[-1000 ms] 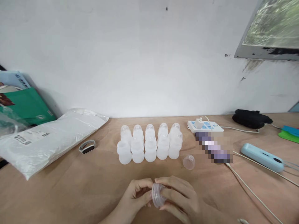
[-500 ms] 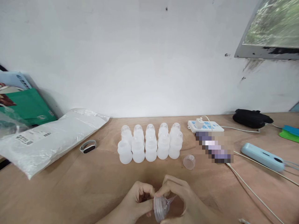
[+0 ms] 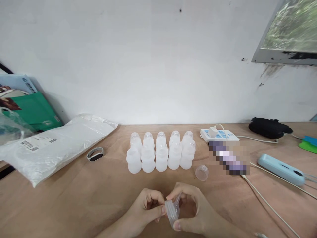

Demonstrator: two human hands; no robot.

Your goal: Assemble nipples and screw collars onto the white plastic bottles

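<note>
Above the table's near edge, my right hand [image 3: 195, 208] grips a clear baby bottle nipple in its screw ring [image 3: 172, 213], with fingertips at the ring's top and thumb at its bottom. The ring is turned on its side, and the nipple points right and up inside the curve of my right hand. My left hand [image 3: 148, 210] is closed, its thumb and curled fingers pinching at the ring's left side. A clear domed cap [image 3: 202, 173] lies ahead and to the right. Beyond my hands stand two rows of white baby bottles [image 3: 161, 160]; the front-left one has no dome on top.
To the left are a white plastic mailing bag [image 3: 61, 142], a wristband [image 3: 95, 154] and a green folder [image 3: 37, 110]. A power strip [image 3: 231, 136], a blurred-out phone-shaped object [image 3: 228, 158], a light blue device [image 3: 281, 169], a black case [image 3: 268, 128] and cables are on the right.
The nipple and ring have tilted, the nipple now pointing more upward. My right thumb has come into view at the ring's lower edge. The camera view has shifted slightly.
</note>
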